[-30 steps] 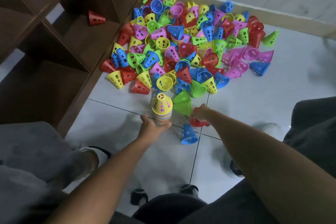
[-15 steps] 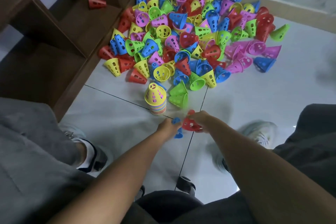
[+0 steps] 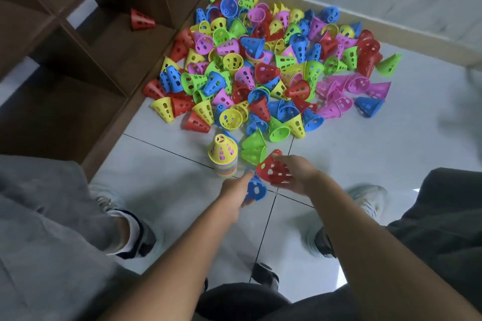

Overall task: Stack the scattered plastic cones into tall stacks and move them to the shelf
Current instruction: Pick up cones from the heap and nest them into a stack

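White tiled floor (image 3: 169,190), cone heap (image 3: 260,68) against brown shelf (image 3: 78,86); left hand (image 3: 233,187) pinching blue cone (image 3: 255,189), right hand (image 3: 300,174) gripping red cone (image 3: 273,169); next, probably nesting both onto yellow-topped stack (image 3: 223,156)

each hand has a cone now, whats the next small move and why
Probably lower the red plastic cone in the right hand onto the yellow-topped cone stack just left of it; the left hand holds a blue plastic cone to follow.
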Motion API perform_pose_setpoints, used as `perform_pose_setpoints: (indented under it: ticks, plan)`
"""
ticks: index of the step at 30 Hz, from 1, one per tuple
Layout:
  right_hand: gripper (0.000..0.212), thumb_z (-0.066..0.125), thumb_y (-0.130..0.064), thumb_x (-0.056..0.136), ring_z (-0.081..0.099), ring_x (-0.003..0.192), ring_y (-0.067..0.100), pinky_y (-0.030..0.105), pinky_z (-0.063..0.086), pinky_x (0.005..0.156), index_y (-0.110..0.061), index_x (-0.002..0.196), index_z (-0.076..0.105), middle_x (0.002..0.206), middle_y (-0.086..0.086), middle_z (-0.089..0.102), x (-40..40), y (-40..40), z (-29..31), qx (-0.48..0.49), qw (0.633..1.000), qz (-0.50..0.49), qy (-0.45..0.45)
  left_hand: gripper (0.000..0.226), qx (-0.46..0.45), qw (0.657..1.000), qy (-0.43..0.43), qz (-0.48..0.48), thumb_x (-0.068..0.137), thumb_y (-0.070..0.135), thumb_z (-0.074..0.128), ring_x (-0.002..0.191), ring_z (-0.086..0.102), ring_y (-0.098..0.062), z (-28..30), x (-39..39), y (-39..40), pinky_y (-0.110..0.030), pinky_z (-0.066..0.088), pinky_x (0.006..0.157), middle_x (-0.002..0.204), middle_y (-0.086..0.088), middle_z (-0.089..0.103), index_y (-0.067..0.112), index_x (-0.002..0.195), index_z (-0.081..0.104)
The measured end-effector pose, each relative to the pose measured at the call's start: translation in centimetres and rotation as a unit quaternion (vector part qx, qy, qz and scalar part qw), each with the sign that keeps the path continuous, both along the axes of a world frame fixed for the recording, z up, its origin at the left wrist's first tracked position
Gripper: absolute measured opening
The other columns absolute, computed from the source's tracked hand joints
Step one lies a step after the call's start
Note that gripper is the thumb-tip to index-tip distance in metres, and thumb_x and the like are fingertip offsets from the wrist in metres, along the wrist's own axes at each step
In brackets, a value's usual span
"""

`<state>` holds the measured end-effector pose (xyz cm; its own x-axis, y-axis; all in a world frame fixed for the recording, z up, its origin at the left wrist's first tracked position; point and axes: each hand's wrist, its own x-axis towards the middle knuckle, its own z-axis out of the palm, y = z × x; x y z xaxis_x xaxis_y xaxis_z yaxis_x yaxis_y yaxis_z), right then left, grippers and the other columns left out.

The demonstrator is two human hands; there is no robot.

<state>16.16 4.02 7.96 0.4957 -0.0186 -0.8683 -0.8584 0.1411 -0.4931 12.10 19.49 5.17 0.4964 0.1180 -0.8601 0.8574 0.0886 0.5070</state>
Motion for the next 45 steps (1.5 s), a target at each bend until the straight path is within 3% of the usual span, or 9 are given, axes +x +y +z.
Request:
perform_pose_setpoints:
  ticks: [2, 6, 12, 15, 20, 23, 29, 40, 45]
  plan:
    - [0.018, 0.065, -0.021, 0.096, 0.063, 0.091, 0.030, 0.049, 0.053, 0.096, -0.005, 0.099, 0.058, 0.102, 0.013, 0.059, 0.8, 0.1, 2.7, 0.015, 0.999, -0.013, -0.032, 0.024, -0.013, 1.000, -0.028, 0.005, 0.090, 0.036, 0.072, 0.078, 0.063, -0.020, 2.8, -0.3, -0.3, -0.037, 0.060, 0.075, 0.093, -0.008, 0.064, 0.014, 0.092, 0.063]
    - [0.015, 0.063, -0.022, 0.097, 0.063, 0.088, 0.027, 0.046, 0.049, 0.103, -0.007, 0.099, 0.062, 0.088, 0.008, 0.061, 2.0, 1.0, 8.5, 0.040, 0.992, -0.024, -0.114, 0.047, 0.006, 0.987, -0.147, -0.060, 0.059, 0.058, 0.071, 0.072, 0.067, -0.015, 9.7, -0.4, 0.2, -0.037, 0.062, 0.073, 0.080, -0.008, 0.071, 0.014, 0.076, 0.069]
    - [0.006, 0.067, -0.016, 0.093, 0.065, 0.098, 0.022, 0.041, 0.050, 0.100, -0.014, 0.099, 0.067, 0.097, 0.003, 0.072, 2.0, 3.3, 14.6, 0.041, 0.967, -0.035, -0.251, 0.027, 0.027, 0.942, -0.321, 0.093, 0.075, 0.041, 0.067, 0.073, 0.067, -0.013, 17.6, -0.4, 3.3, -0.039, 0.060, 0.071, 0.076, 0.005, 0.070, 0.016, 0.085, 0.069]
    - [0.018, 0.068, -0.012, 0.092, 0.069, 0.094, 0.018, 0.036, 0.054, 0.095, -0.007, 0.109, 0.066, 0.100, 0.005, 0.073, 2.0, 4.9, 15.0, 0.024, 0.953, -0.033, -0.301, 0.014, 0.021, 0.906, -0.370, 0.204, 0.090, 0.026, 0.072, 0.075, 0.069, -0.006, 17.9, 0.4, 5.0, -0.029, 0.059, 0.068, 0.079, 0.011, 0.072, 0.016, 0.098, 0.067]
    - [0.028, 0.078, -0.018, 0.084, 0.071, 0.103, 0.024, 0.047, 0.053, 0.100, -0.010, 0.108, 0.067, 0.110, 0.009, 0.073, 1.9, 6.0, 13.3, -0.054, 0.939, -0.055, -0.335, 0.033, 0.139, 0.864, -0.463, 0.143, 0.087, 0.015, 0.075, 0.107, 0.068, -0.009, 14.1, 2.1, 6.1, -0.031, 0.056, 0.089, 0.114, 0.005, 0.070, 0.021, 0.117, 0.062]
    - [0.043, 0.081, -0.031, 0.075, 0.071, 0.106, 0.022, 0.047, 0.053, 0.101, -0.012, 0.111, 0.067, 0.111, 0.005, 0.074, 2.2, 6.0, 12.7, -0.069, 0.935, -0.063, -0.341, 0.038, 0.146, 0.864, -0.471, 0.097, 0.084, 0.018, 0.076, 0.112, 0.066, -0.015, 11.6, 3.1, 6.3, -0.039, 0.055, 0.096, 0.119, 0.002, 0.069, 0.025, 0.119, 0.062]
    - [0.058, 0.085, -0.040, 0.066, 0.070, 0.107, 0.024, 0.047, 0.053, 0.099, -0.011, 0.111, 0.065, 0.113, 0.007, 0.072, 2.2, 5.8, 11.8, -0.093, 0.932, -0.061, -0.345, 0.040, 0.146, 0.893, -0.423, 0.043, 0.082, 0.008, 0.078, 0.106, 0.067, -0.009, 7.7, 3.0, 5.9, -0.034, 0.055, 0.093, 0.112, 0.010, 0.071, 0.021, 0.117, 0.064]
    - [0.037, 0.084, -0.014, 0.078, 0.069, 0.077, -0.002, 0.013, 0.052, 0.067, -0.009, 0.109, 0.064, 0.090, -0.011, 0.072, 3.2, 8.4, 10.7, -0.144, 0.912, 0.051, -0.381, 0.041, 0.199, 0.905, -0.377, -0.004, 0.077, 0.010, 0.082, 0.102, 0.066, -0.003, 3.4, 2.2, 6.5, -0.019, 0.052, 0.089, 0.108, 0.014, 0.071, 0.023, 0.113, 0.066]
    - [0.037, 0.086, -0.016, 0.075, 0.068, 0.093, 0.009, 0.025, 0.056, 0.082, -0.024, 0.103, 0.063, 0.101, -0.008, 0.072, 3.1, 9.4, 8.1, -0.176, 0.895, 0.122, -0.392, 0.031, 0.224, 0.886, -0.403, -0.050, 0.081, 0.024, 0.081, 0.100, 0.064, -0.001, 2.5, 1.6, 8.3, -0.007, 0.043, 0.080, 0.105, 0.016, 0.070, 0.026, 0.108, 0.065]
